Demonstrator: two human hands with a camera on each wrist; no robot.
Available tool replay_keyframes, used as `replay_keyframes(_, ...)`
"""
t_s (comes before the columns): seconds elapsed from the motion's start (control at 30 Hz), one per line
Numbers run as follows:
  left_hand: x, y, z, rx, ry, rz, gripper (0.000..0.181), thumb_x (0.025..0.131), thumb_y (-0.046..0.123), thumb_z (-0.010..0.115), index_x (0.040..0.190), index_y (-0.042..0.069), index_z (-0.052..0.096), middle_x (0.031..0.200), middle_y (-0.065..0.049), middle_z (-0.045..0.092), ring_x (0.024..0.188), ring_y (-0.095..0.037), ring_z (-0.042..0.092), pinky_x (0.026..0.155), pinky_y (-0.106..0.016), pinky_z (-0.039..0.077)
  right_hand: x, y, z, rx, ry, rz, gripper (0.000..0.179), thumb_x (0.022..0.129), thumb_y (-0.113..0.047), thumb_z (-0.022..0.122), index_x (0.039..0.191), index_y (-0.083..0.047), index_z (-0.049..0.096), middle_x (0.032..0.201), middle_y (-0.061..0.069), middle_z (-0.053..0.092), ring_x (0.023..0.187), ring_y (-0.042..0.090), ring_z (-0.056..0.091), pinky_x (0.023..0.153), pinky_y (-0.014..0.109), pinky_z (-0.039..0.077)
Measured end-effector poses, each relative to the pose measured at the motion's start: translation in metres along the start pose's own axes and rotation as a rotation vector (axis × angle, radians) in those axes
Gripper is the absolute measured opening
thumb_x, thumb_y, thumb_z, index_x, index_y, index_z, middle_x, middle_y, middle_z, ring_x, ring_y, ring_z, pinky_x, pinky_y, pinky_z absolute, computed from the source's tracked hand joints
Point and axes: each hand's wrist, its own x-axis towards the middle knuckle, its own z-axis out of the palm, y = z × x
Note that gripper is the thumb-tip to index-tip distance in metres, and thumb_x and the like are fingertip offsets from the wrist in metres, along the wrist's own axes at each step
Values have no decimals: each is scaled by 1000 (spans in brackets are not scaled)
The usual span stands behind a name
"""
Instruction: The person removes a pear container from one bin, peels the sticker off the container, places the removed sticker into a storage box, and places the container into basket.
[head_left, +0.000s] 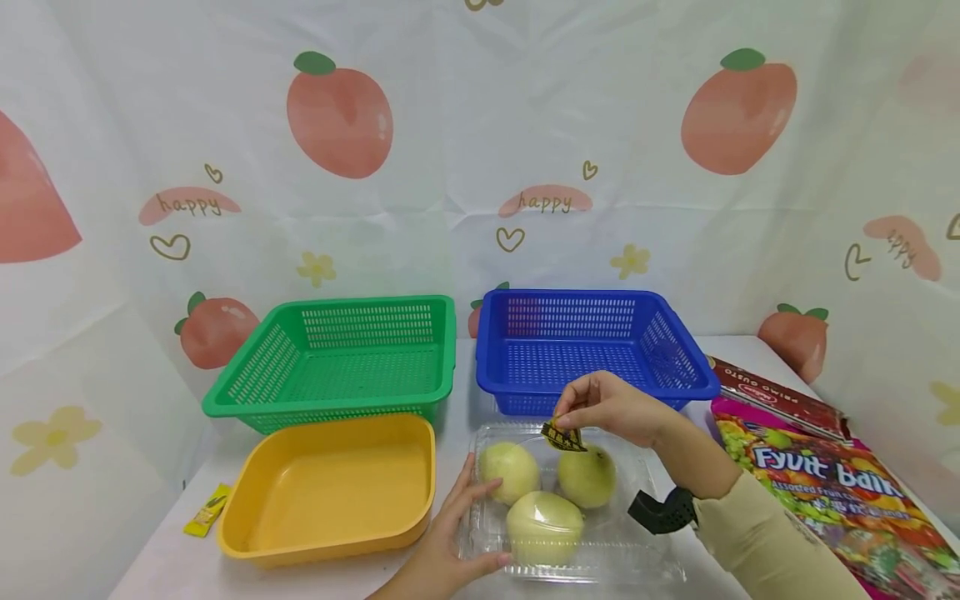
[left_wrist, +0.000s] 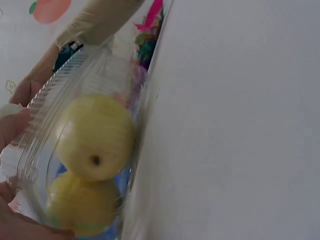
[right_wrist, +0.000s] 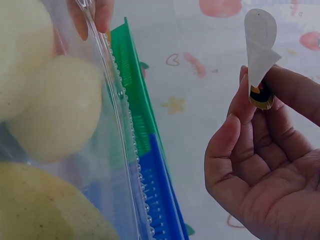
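Three round, pale yellow-green pears [head_left: 545,528] are inside a clear plastic box [head_left: 630,546], seen through its lid. At the box's left edge, my left hand [head_left: 442,542] holds it, fingers spread over the side and the thumb at the front corner. Over the back of the box, my right hand [head_left: 611,408] pinches a small black label with yellow print [head_left: 564,437] between thumb and fingertips. In the right wrist view that label's pale backside [right_wrist: 261,42] faces the camera, with one part bent over.
Behind the box stands a blue basket [head_left: 570,398]; a green basket [head_left: 330,408] is to its left. A yellow tub [head_left: 330,557] sits left of my left hand, beside a small yellow packet [head_left: 207,510]. On the right lie a colourful candy bag [head_left: 840,492] and a dark red package [head_left: 780,396].
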Motion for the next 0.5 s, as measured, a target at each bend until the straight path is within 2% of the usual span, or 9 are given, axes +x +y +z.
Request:
replay_keyframes(0.13, 0, 4, -7, 35, -41, 55, 68, 79, 19, 74, 138, 10, 42, 153, -28, -1, 136, -54, 10, 100, -74, 13, 6, -3, 1, -24, -4, 29, 4, 87, -12, 64, 85, -13, 67, 81, -6, 69, 77, 8, 63, 78, 25, 52)
replay_keyframes(0.27, -1, 10, -14, 41, -50, 76, 65, 80, 17, 73, 137, 6, 43, 152, -30, 5, 134, -55, 16, 100, -74, 16, 13, -5, 4, -39, -15, 49, 4, 87, -13, 64, 85, -13, 67, 81, -5, 69, 75, 8, 62, 78, 26, 53)
replay_keyframes(0.37, -3, 15, -18, 34, -58, 76, 63, 81, 17, 71, 137, 5, 44, 152, -30, 9, 134, -55, 15, 99, -75, 15, 19, -7, 6, -48, -23, 57, 4, 87, -13, 64, 86, -13, 68, 81, -6, 68, 75, 8, 61, 78, 27, 53)
replay_keyframes(0.5, -6, 21, -22, 16, -70, 32, 58, 85, 20, 67, 137, 9, 45, 153, -26, 14, 136, -52, 14, 100, -74, 15, 27, -10, 10, -63, -25, 70, 3, 87, -12, 65, 87, -10, 67, 82, -5, 68, 75, 8, 60, 77, 25, 52)
